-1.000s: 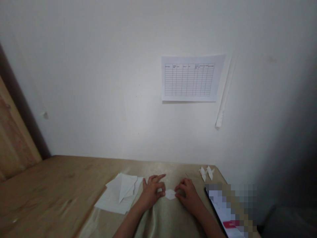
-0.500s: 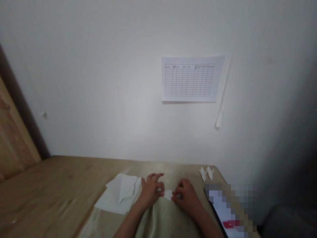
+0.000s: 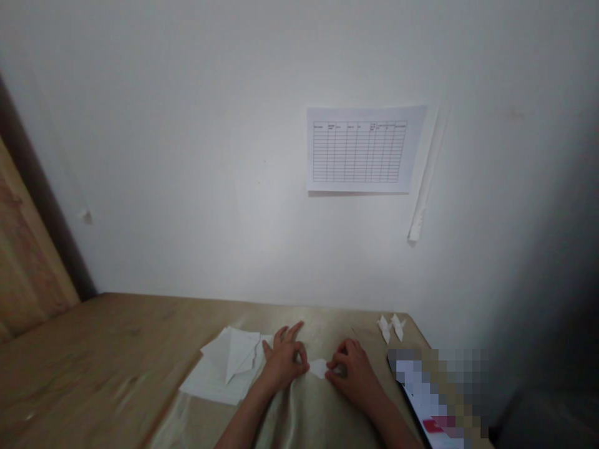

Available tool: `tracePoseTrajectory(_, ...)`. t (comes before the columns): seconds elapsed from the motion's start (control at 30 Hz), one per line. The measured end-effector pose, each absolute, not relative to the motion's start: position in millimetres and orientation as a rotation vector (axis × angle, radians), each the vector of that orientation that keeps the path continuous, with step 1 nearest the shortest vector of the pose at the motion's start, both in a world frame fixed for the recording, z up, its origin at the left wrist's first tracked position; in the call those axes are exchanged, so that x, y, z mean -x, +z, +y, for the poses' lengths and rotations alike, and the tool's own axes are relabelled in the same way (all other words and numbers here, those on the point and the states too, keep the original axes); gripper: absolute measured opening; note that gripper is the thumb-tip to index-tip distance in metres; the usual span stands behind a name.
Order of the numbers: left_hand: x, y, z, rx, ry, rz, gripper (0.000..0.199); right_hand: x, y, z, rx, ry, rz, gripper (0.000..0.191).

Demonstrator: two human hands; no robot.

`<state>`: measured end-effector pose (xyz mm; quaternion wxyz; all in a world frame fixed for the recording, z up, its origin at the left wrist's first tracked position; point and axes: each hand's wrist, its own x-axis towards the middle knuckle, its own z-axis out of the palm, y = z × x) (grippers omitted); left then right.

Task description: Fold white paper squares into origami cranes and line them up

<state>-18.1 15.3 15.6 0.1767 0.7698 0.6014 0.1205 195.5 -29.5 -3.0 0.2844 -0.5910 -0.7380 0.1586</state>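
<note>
A small folded white paper piece [image 3: 319, 368] lies on the wooden table [image 3: 116, 349] between my two hands. My left hand [image 3: 283, 362] pinches its left edge, with two fingers lifted and pointing away. My right hand [image 3: 352, 369] presses on its right edge with curled fingers. Most of the paper piece is hidden by my fingertips.
A stack of white paper sheets [image 3: 224, 371] lies just left of my left hand. Two small folded paper figures [image 3: 391, 327] stand near the table's far right corner. A blurred-out object [image 3: 437, 396] lies at the right edge. A printed table sheet [image 3: 362, 149] hangs on the wall.
My hands have drawn slightly closer together on the paper piece, and my left hand's raised fingers have shifted a little. Nothing else moved.
</note>
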Motion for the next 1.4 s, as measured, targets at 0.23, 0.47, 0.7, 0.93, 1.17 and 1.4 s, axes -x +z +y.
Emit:
tracePoseTrajectory(0.23, 25.5, 13.8, 16.5, -2.169, 0.337, 1.729, 0.028, -194.5, -3.4, -28.0, 1.597, 0.423, -1.974, 0.008)
tracePoseTrajectory(0.47, 21.7, 16.4, 9.8, -2.26, 0.405, 1.786, 0.037, -192.9, -2.5, -29.9, 1.616, 0.369, -1.965, 0.005)
tracePoseTrajectory(0.7, 12.4, 17.4, -1.7, -2.387, 0.461, 1.723, 0.038, -191.2, -4.6, -30.4, 1.678, 0.225, -1.926, 0.012)
tracePoseTrajectory(0.93, 4.1, 7.9, -9.5, -2.508, 0.276, 1.517, 0.043, -195.8, -10.0, -27.5, 1.671, 0.246, -1.914, 0.008)
tracePoseTrajectory(1.17, 4.0, -9.9, -1.4, -2.519, 0.304, 1.552, 0.04, -209.5, -13.5, -23.7, 1.672, 0.318, -1.919, 0.004)
tracePoseTrajectory(1.4, 4.0, -15.6, 6.8, -2.513, 0.238, 1.677, 0.056, -209.4, -13.3, -23.9, 1.665, 0.335, -1.926, 0.004)
